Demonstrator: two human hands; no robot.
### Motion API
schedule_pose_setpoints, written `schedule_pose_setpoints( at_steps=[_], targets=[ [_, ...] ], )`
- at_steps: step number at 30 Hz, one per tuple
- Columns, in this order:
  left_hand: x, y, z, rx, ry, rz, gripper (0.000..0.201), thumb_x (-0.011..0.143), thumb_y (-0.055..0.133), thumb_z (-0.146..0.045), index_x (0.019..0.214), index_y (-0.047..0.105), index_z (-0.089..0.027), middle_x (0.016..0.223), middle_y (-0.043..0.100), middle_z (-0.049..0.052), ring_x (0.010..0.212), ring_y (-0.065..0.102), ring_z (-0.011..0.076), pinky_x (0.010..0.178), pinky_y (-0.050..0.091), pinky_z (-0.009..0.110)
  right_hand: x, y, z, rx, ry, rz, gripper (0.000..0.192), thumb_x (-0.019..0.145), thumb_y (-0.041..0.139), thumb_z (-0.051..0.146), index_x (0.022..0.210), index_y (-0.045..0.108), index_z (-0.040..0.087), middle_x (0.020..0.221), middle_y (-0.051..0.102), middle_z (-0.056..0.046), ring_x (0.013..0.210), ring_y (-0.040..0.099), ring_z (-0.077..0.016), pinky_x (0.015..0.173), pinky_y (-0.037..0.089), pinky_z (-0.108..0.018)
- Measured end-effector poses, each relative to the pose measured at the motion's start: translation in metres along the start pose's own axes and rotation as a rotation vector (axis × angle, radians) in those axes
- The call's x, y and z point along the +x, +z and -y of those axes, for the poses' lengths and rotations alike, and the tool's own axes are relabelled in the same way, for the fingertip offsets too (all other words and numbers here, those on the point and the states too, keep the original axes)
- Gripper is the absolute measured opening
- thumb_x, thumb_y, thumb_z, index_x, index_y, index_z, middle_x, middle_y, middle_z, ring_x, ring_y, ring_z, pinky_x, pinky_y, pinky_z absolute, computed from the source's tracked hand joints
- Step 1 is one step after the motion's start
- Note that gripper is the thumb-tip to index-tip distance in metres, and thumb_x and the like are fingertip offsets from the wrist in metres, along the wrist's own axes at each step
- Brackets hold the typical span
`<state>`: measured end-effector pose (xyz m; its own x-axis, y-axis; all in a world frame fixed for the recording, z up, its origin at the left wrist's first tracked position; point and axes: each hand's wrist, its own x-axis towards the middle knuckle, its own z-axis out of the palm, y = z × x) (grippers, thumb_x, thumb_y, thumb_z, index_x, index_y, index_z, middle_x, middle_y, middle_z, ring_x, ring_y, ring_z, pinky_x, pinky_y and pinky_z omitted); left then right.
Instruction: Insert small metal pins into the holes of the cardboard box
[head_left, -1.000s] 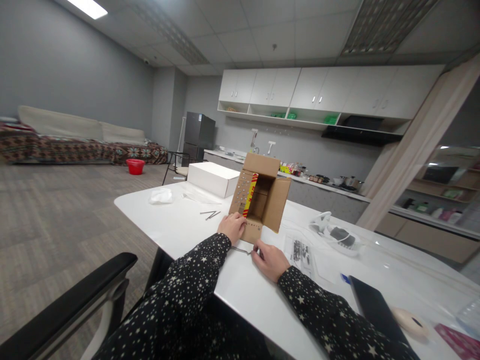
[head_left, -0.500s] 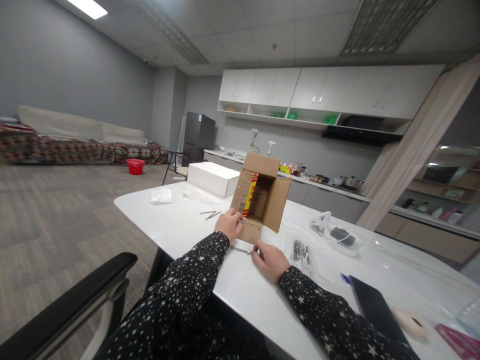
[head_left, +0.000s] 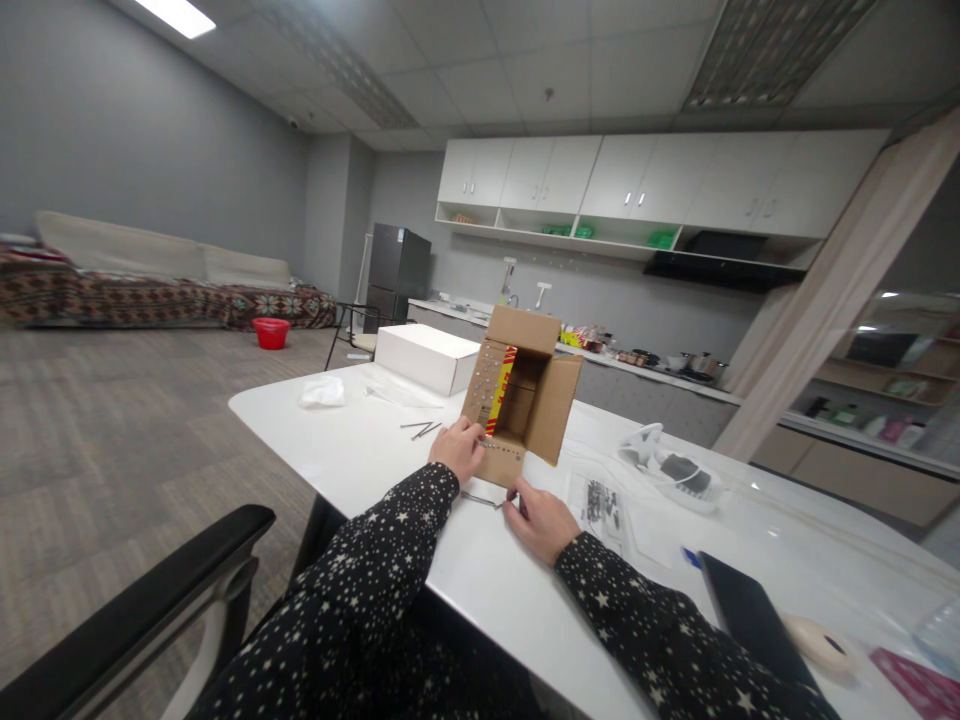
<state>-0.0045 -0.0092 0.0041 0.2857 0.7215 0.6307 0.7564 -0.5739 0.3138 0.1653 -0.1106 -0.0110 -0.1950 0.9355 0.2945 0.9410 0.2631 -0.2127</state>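
Change since a second ago: my left hand (head_left: 459,449) is sitting slightly higher on lower flap of cardboard box (head_left: 519,405), fingertips pressing it; box unmoved. Judgement: steadying is continuing, no new step.

My right hand (head_left: 538,519) is pinching end of thin metal rod (head_left: 480,498), grip closed on it.

Box is standing mid-tabletop (head_left: 390,450), opening facing me. Rod is lying flat, long axis running left-right along box's front edge.

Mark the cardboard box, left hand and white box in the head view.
cardboard box (head_left: 553,407): head view, on its right-hand open flap.
left hand (head_left: 459,450): head view, back of the hand at the box's lower flap.
white box (head_left: 420,349): head view, on its lid.
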Motion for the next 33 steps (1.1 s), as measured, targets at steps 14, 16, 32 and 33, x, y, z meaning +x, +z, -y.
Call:
schedule_pose_setpoints(
  at_steps=[14,16,32,33],
  targets=[
    [-0.0006,0.0029,0.001,0.011,0.002,0.016,0.017,0.079,0.049,-0.02,0.089,0.063,-0.023,0.094,0.057,0.001,0.082,0.058,0.0152,0.076,0.042,0.029,-0.0002,-0.0029,0.0023,-0.018,-0.013,0.013,0.014,0.087,0.045,0.027,0.092,0.057,0.021,0.068,0.061,0.001,0.061,0.052,-0.0126,0.059,0.027,-0.023],
    [-0.0008,0.002,0.0003,0.013,-0.004,0.023,0.017,0.079,0.049,-0.02,0.09,0.063,-0.023,0.094,0.057,0.001,0.082,0.057,0.0152,0.076,0.042,0.029,-0.0002,-0.0029,0.0022,-0.025,-0.009,0.013,0.014,0.087,0.045,0.026,0.093,0.057,0.021,0.068,0.061,0.001,0.061,0.052,-0.0125,0.059,0.027,-0.023],
    [-0.0015,-0.0003,-0.0016,0.002,0.014,0.013,0.015,0.08,0.049,-0.019,0.085,0.063,-0.022,0.092,0.057,0.002,0.08,0.058,0.0153,0.075,0.043,0.029,-0.0014,-0.0025,0.0032,-0.058,-0.011,-0.06,0.008,0.08,0.049,0.021,0.087,0.053,0.02,0.088,0.057,-0.001,0.076,0.051,-0.0131,0.065,0.029,-0.024],
    [-0.0014,0.0001,-0.0014,0.001,0.016,0.012,0.016,0.08,0.049,-0.019,0.085,0.063,-0.022,0.091,0.057,0.002,0.08,0.058,0.0152,0.075,0.043,0.029,-0.0012,-0.0026,0.003,-0.066,-0.017,-0.064,0.008,0.078,0.049,0.02,0.086,0.052,0.02,0.09,0.056,-0.001,0.077,0.051,-0.0132,0.066,0.03,-0.024]
  ],
)
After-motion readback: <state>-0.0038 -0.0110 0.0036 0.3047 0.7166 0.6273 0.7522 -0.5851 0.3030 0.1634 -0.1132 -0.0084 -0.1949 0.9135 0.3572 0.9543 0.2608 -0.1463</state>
